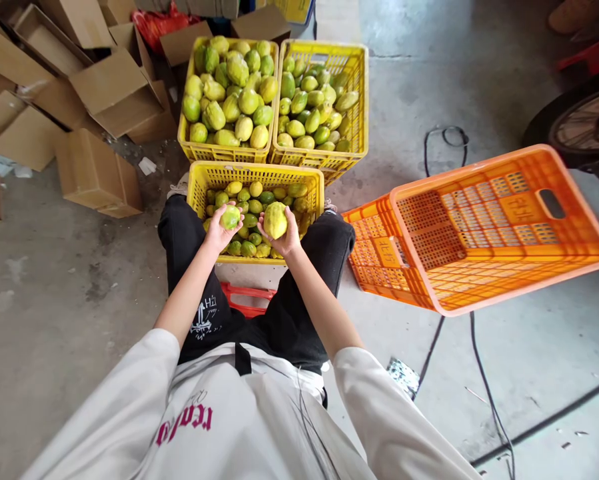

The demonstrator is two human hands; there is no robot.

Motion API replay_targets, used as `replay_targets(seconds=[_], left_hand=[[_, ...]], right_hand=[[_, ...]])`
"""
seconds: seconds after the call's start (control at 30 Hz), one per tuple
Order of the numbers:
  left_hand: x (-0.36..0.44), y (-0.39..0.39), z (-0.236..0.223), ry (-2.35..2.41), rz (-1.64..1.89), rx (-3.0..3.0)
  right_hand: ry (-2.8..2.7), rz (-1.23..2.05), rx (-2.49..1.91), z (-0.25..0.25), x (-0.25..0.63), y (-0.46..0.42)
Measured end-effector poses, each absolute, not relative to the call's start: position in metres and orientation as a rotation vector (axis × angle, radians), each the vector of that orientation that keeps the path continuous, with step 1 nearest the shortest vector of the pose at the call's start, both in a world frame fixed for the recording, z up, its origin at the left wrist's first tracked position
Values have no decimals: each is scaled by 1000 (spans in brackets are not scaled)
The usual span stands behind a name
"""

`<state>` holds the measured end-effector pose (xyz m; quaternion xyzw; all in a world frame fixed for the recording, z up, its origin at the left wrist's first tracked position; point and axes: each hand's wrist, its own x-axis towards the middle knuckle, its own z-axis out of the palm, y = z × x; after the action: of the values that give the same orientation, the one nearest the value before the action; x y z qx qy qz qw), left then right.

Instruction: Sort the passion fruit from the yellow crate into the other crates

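Note:
My left hand [220, 232] is closed around a small green fruit [230, 217]. My right hand [284, 239] grips a larger yellow-green fruit [275, 219]. Both hands hover over the near yellow crate [256, 175], which sits between my knees and holds several green and yellow fruits. Behind it stand two more yellow crates, the left one [199, 150] piled high with fruit, the right one [356, 100] less full.
An orange crate [499, 280] lies tilted on its side to the right, its opening facing me. Cardboard boxes [99, 173] are heaped at the upper left. Black cables [484, 380] run across the concrete floor at right. A wheel [579, 127] shows at the far right.

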<state>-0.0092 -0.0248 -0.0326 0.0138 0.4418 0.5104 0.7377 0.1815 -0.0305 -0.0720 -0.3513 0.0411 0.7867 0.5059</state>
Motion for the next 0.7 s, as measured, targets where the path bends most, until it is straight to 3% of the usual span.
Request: replay_targets(seconds=[0.37, 0.7], left_hand=[[-6, -24, -33, 957, 1139, -16], [-2, -26, -40, 1026, 1052, 45]], right_hand=[[105, 1831, -753, -59, 184, -31], [83, 1840, -953, -73, 184, -29]])
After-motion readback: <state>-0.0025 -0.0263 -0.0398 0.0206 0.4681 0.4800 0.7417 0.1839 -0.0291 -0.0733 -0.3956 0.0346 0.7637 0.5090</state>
